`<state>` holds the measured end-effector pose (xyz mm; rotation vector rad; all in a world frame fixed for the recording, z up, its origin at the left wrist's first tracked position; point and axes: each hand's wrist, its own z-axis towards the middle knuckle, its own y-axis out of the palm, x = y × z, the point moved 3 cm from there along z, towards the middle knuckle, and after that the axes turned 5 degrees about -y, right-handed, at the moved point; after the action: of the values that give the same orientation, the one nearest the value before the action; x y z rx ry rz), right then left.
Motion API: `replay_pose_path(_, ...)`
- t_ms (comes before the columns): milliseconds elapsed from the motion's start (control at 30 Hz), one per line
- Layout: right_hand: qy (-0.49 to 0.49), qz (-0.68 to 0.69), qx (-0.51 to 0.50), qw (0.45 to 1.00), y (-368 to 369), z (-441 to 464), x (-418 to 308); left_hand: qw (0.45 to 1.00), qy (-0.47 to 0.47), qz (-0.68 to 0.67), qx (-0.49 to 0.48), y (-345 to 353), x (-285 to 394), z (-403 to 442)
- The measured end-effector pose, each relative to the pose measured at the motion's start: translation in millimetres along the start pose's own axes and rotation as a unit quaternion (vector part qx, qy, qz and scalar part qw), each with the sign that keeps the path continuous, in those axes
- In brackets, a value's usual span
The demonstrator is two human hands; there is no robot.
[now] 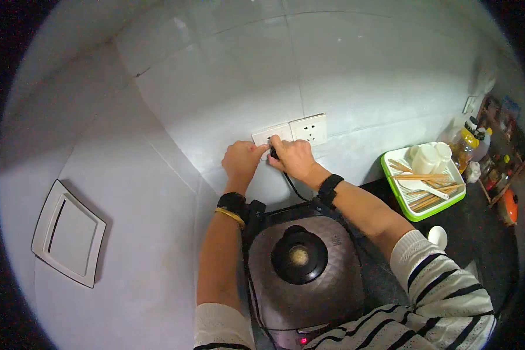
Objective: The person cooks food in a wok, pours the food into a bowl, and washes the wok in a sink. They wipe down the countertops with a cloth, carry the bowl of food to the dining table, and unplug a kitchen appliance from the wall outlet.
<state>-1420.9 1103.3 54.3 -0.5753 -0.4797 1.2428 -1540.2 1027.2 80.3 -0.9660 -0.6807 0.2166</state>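
Note:
A black plug (274, 152) is pinched between the thumb and fingers of my right hand (296, 158), right at the left wall socket (263, 137). How far its prongs sit in the socket is hidden. From the plug a black cord (295, 189) runs down behind the rice cooker (309, 300). My left hand (241, 163) is closed, its thumb reaching to the socket plate's lower edge beside the plug; nothing shows inside its fingers. Below both forearms stands the cooker, with a brownish patterned lid, a round black steam vent (299, 256) and a lit red indicator (304, 340).
A second wall socket (311, 129) adjoins the first. On the dark counter (385, 256) to the right are a green-rimmed tray (415, 214) with chopsticks, a spoon and white cups, plus a white spoon (438, 237). Bottles (465, 143) stand farther right. A white framed panel (70, 233) is on the left wall.

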Motion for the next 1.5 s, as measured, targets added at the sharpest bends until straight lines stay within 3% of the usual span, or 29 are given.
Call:
replay_pose_path(167,-0.043,-0.032,-0.003,0.999,2,3,2,1.000,0.012,0.012,0.015,-2,3,-4)
replay_pose_path(333,-0.114,-0.012,0.058,0.992,0,-2,5,0.998,0.032,0.011,0.050,-6,4,-5)
replay_pose_path(433,-0.101,0.012,0.051,0.993,2,-3,5,0.999,0.041,-0.016,0.029,-9,7,-8)
replay_pose_path(500,-0.098,0.014,0.052,0.994,-2,1,8,0.996,0.015,0.085,-0.002,-8,10,-4)
replay_pose_path(567,-0.079,0.023,0.000,0.997,-4,4,7,0.997,0.021,0.068,0.002,-4,7,1)
replay_pose_path(800,-0.060,0.035,0.055,0.996,-2,-2,5,0.998,0.023,0.054,0.010,-7,6,-4)
replay_pose_path(933,-0.072,0.030,0.001,0.997,-4,4,10,0.999,-0.009,0.035,-0.035,-3,10,-2)
replay_pose_path(1000,-0.068,0.031,-0.010,0.997,2,0,9,0.997,0.032,0.069,0.030,1,5,-2)
replay_pose_path(1067,-0.062,0.047,0.048,0.996,2,-3,9,0.998,0.027,0.049,0.015,1,3,-3)
replay_pose_path(1233,-0.090,0.042,0.056,0.993,-6,-3,12,0.998,0.035,0.052,0.021,-6,9,-4)
replay_pose_path(1300,-0.058,0.172,-0.031,0.983,-19,-6,18,0.997,0.020,0.071,0.006,-5,10,-5)
replay_pose_path(1467,-0.008,0.207,-0.022,0.978,-44,-22,42,0.998,0.015,0.048,0.038,8,16,-22)
replay_pose_path(1500,0.006,0.176,-0.059,0.983,-42,-24,46,0.997,0.017,0.041,0.056,11,17,-25)
